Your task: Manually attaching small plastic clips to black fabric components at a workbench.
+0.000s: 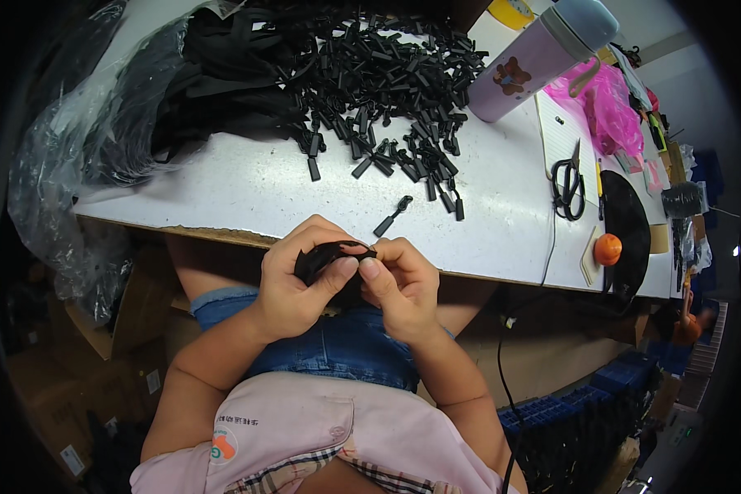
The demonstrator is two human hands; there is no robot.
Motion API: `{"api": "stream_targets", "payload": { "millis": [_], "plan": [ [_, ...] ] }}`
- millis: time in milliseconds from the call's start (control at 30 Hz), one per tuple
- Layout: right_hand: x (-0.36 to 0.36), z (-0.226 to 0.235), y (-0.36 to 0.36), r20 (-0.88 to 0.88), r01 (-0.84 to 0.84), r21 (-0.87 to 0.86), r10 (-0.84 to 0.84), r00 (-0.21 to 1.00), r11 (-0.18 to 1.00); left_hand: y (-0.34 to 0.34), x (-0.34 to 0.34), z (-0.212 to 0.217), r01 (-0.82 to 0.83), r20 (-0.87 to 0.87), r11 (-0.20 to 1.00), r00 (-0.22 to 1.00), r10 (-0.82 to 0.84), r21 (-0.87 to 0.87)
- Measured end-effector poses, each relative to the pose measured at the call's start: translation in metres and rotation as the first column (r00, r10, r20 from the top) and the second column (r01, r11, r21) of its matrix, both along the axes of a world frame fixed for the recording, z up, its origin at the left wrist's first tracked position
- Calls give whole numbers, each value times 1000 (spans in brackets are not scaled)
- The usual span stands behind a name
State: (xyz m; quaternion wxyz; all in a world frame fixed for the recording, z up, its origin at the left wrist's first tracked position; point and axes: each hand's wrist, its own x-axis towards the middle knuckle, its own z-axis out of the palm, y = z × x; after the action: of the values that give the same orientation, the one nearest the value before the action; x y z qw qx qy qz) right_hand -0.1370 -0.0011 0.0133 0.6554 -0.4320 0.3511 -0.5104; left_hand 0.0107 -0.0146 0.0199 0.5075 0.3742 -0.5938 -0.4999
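My left hand [291, 290] is closed on a curled black strip [314, 258] that looks like zipper tape, just in front of the table's near edge. My right hand [409, 290] pinches the strip's other end, with both thumbs close together. Whether a small part sits between the fingertips is hidden. Beyond my hands, one black zipper slider [393, 215] with a long pull lies apart on the white table [247, 188]. Farther back spreads a large pile of similar zipper sliders [370, 74]. A bundle of black strips [222, 90] lies to its left, partly in clear plastic [115, 123].
A lilac bottle [528, 67] stands at the back right. Near it are a notebook [556, 123], black-handled scissors [568, 188], a pink plastic bag [609, 111] and an orange round object [608, 249]. A dark cable [502, 370] hangs at the right; cardboard boxes [66, 403] stand lower left.
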Motion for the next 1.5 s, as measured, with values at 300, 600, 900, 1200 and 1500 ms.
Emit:
{"api": "stream_targets", "payload": {
  "millis": [300,600,900,1200,1500],
  "plan": [
    [5,7,-7,-284,124,-320,-219,933,939,1,4,0,102,-152,923,987,-48,370],
    [3,4,-9,-621,-111,-497,-264,738,861,-2,5,-4,-53,-26,967,998,62,248],
    [-22,25,-22,-292,185,-406,-318,902,895,0,14,-1,313,16,904,943,-331,291],
    [-45,62,5,-475,279,-717,-741,474,639,19,18,-3,-307,-10,948,952,307,-79],
    [10,21,8,-292,148,-346,-256,922,927,14,-15,-7,-170,211,890,937,279,-424]
  ]
}}
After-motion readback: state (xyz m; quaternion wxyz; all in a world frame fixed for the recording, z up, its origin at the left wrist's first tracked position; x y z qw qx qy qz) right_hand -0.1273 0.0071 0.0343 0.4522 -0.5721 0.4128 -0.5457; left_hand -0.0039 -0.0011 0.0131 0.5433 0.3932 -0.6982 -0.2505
